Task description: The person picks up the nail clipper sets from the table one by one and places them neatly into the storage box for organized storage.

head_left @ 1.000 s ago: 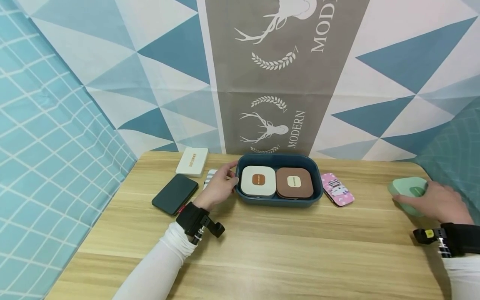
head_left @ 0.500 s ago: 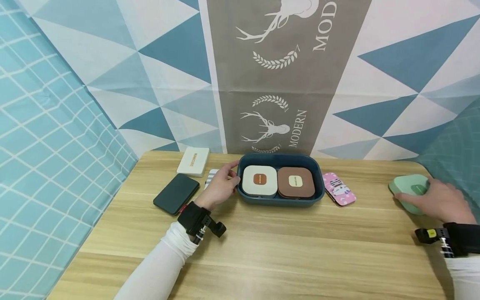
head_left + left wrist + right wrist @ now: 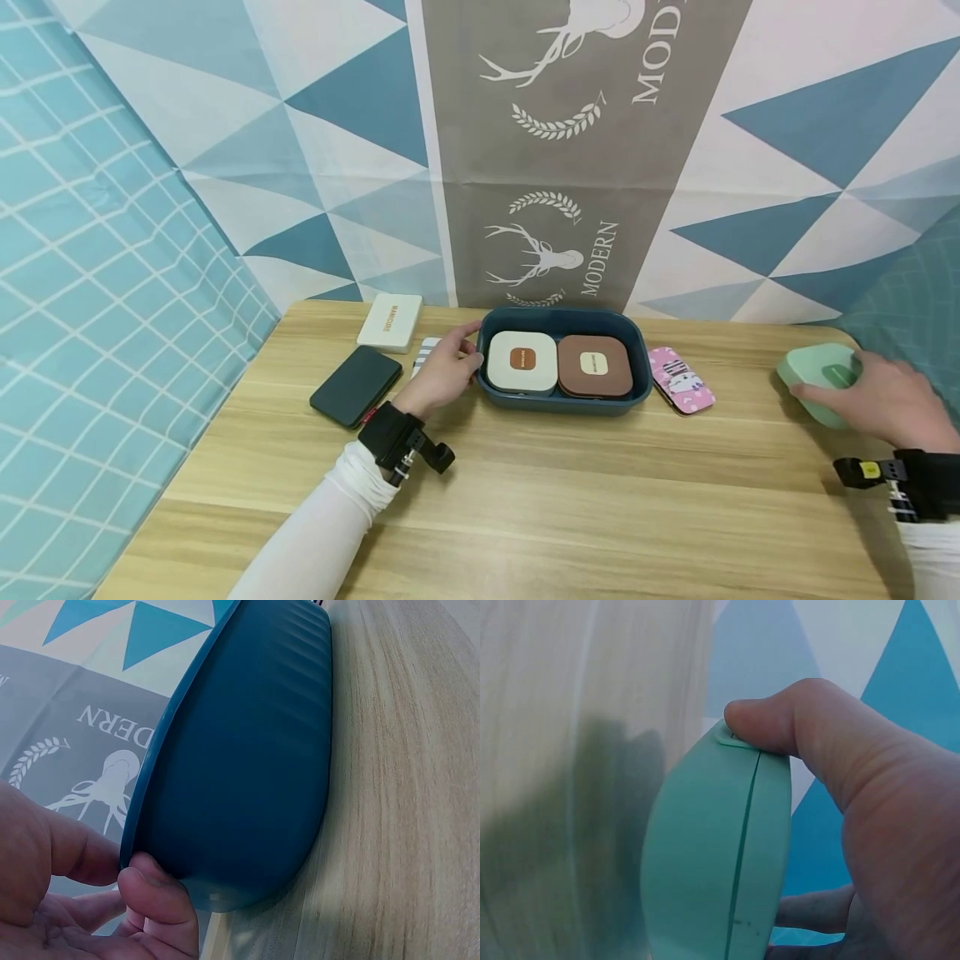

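Okay so, pinching the blue tray (image 3: 232, 750) (with white case (image 3: 522, 377) and brown case (image 3: 595, 380) inside) by its left rim with left hand (image 3: 441, 372). Also pinching green case (image 3: 813, 365) with right hand (image 3: 896, 402) near right end of table (image 3: 615, 508).

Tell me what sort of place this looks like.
Possibly a makeshift recording corner: a wooden table before a creased, deer-printed backdrop, blue grid-patterned sheeting hanging on the left, and black wrist-worn devices in view.
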Available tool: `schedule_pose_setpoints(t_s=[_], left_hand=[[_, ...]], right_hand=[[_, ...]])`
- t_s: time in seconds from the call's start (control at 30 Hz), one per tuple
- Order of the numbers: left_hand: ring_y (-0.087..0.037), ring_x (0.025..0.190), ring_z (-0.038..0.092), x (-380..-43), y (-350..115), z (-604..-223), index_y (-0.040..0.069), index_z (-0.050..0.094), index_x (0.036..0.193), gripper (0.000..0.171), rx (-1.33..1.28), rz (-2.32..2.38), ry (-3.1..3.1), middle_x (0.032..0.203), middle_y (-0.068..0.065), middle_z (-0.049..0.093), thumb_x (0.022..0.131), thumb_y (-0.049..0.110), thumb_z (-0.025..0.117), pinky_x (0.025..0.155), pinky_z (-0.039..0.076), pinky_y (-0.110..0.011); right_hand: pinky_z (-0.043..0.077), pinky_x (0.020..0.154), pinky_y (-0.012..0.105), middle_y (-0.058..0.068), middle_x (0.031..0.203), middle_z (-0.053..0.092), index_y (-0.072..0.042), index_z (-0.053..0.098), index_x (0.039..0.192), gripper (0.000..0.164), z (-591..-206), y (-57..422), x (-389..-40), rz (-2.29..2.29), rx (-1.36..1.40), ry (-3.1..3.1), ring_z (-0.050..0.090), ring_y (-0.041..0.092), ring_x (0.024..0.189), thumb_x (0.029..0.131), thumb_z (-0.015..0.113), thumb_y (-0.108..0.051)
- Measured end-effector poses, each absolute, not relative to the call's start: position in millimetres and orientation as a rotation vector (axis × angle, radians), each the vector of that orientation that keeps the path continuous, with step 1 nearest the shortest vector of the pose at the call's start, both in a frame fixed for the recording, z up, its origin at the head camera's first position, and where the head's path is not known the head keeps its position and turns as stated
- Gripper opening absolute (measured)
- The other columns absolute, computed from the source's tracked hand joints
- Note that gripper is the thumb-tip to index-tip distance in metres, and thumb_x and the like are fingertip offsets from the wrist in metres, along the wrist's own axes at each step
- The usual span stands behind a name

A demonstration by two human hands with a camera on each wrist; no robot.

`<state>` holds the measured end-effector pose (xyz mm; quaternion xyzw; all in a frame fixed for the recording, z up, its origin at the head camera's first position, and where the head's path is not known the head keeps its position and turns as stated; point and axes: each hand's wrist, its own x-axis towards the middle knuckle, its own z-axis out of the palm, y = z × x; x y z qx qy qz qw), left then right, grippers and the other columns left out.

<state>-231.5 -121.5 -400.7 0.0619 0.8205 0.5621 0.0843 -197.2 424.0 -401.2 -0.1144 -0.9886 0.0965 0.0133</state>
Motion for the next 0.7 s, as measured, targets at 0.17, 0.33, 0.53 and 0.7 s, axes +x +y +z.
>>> schedule_pose_setpoints(t_s=[0.17, 0.33, 0.53, 0.7], left_hand=[[-0.027, 0.072, 0.054, -230.8, -121.6, -399.3, 0.013, 0.033, 0.149, 0.053, 0.197, 1.683, 2.431, 0.101, -0.013, 0.046, 0.099, 0.005, 0.047, 0.056, 0.043, -0.029], [-0.031, 0.075, 0.055, -230.7, -122.0, -397.4, 0.013, 0.032, 0.15, 0.053, 0.214, 1.689, 2.412, 0.104, -0.014, 0.045, 0.099, 0.006, 0.047, 0.056, 0.042, -0.03], [-0.033, 0.075, 0.054, -231.5, -122.0, -397.6, 0.013, 0.031, 0.15, 0.053, 0.214, 1.685, 2.413, 0.104, -0.014, 0.045, 0.1, 0.006, 0.047, 0.056, 0.042, -0.03], [-0.027, 0.071, 0.054, -230.5, -121.6, -399.8, 0.012, 0.031, 0.15, 0.054, 0.202, 1.679, 2.435, 0.101, -0.013, 0.046, 0.099, 0.005, 0.047, 0.056, 0.043, -0.029]], right_hand=[[0.039, 0.069, 0.067, 0.049, 0.113, 0.037, 0.023, 0.015, 0.139, 0.125, -394.6, 417.3, -194.6, 0.325, -0.291, -3.06, 0.039, 0.061, 0.095, 0.073, 0.067, -0.069], [0.038, 0.067, 0.066, 0.048, 0.112, 0.037, 0.021, 0.014, 0.141, 0.125, -389.2, 412.5, -193.9, 0.33, -0.256, -3.05, 0.039, 0.06, 0.095, 0.073, 0.067, -0.069], [0.038, 0.066, 0.064, 0.046, 0.111, 0.038, 0.02, 0.017, 0.141, 0.124, -383.4, 408.4, -193.2, 0.334, -0.244, -3.031, 0.039, 0.058, 0.094, 0.071, 0.069, -0.068], [0.037, 0.063, 0.062, 0.045, 0.109, 0.039, 0.022, 0.018, 0.14, 0.125, -379.3, 405.6, -192.2, 0.329, -0.246, -3.026, 0.038, 0.058, 0.093, 0.071, 0.069, -0.069]])
